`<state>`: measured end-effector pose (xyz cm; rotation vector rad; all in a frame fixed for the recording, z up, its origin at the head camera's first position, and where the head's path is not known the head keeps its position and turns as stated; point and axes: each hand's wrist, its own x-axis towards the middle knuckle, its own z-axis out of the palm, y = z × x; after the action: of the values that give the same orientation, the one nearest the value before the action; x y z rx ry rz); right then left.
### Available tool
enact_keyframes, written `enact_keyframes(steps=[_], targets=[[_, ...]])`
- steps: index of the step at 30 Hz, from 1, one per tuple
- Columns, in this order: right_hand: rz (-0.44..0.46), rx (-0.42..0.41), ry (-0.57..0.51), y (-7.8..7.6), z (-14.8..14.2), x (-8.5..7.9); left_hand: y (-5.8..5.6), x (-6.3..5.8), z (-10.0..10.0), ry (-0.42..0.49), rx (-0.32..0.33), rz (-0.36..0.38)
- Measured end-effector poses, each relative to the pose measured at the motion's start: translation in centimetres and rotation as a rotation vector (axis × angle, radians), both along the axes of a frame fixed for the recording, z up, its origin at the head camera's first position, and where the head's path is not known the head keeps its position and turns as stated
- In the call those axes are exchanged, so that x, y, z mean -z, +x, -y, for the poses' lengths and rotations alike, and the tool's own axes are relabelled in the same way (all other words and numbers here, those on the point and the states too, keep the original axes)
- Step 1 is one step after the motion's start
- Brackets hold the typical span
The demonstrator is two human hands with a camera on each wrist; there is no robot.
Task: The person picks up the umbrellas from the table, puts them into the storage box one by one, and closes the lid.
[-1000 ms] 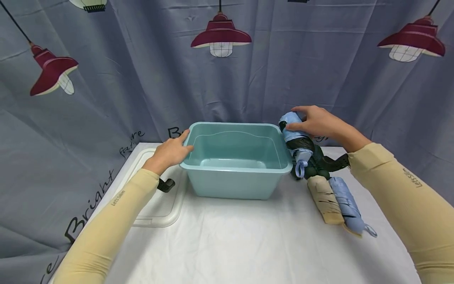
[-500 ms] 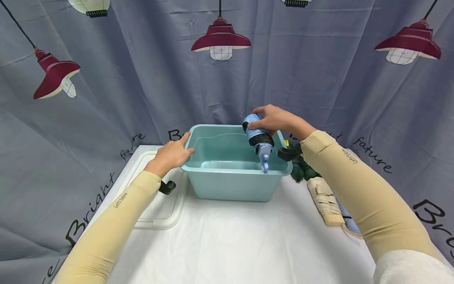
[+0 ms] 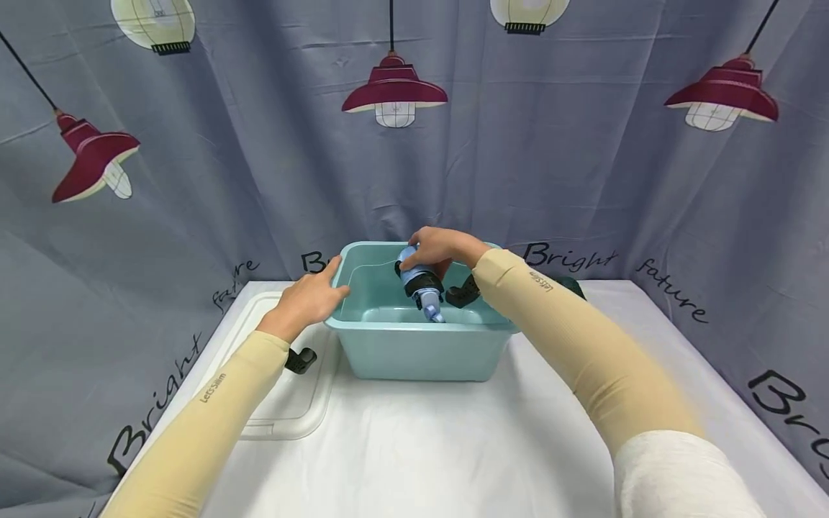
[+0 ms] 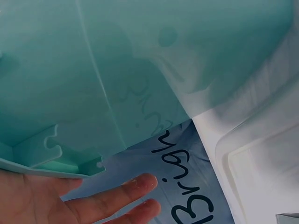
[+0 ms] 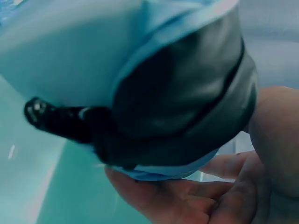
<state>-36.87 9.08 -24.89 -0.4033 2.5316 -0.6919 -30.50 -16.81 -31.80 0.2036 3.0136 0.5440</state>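
Carefully, my right hand (image 3: 442,248) grips the blue bundle (image 3: 422,280), tilted in the mouth of the teal bin (image 3: 421,352), while my left hand (image 3: 306,301) touches its left rim, fingers straight; lowered slanted, the bundle might snag its front rim.

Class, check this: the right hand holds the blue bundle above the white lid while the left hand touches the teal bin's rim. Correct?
No: the bundle is not above the white lid; the head view shows it in the mouth of the teal bin. The right hand does hold it, and the left hand touches the rim.
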Motion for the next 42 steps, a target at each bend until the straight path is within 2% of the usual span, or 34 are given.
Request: enact_keyframes(steps=[4,7,10,20,23,28,32,36,42], targets=[[0.074,-0.033,0.003,-0.2,2.4,1.3,0.5,0.6,0.5,0.0,-0.006,0.009],[0.101,-0.052,0.008,-0.4,3.8,1.8,0.4,0.5,0.4,-0.002,-0.009,-0.007],[0.117,-0.079,0.037,-0.5,5.1,2.2,0.3,0.3,0.2,-0.004,-0.007,0.013],[0.135,-0.187,0.275,-1.6,7.7,3.9,0.4,0.6,0.1,-0.012,-0.006,0.011],[0.102,-0.186,0.374,-1.9,7.9,4.4,0.3,0.4,0.0,-0.022,0.007,-0.002],[0.068,-0.192,0.431,-2.1,8.8,5.3,0.2,0.1,-0.1,-0.033,0.016,0.0],[0.092,-0.188,0.455,-2.3,10.1,5.7,0.2,0.0,-0.1,-0.036,0.023,0.01],[0.169,-0.174,0.498,-2.7,11.3,5.9,0.2,0.1,-0.2,-0.021,0.025,0.026],[0.192,-0.158,0.548,-3.1,12.6,6.0,0.2,0.0,-0.2,0.007,0.026,0.02]])
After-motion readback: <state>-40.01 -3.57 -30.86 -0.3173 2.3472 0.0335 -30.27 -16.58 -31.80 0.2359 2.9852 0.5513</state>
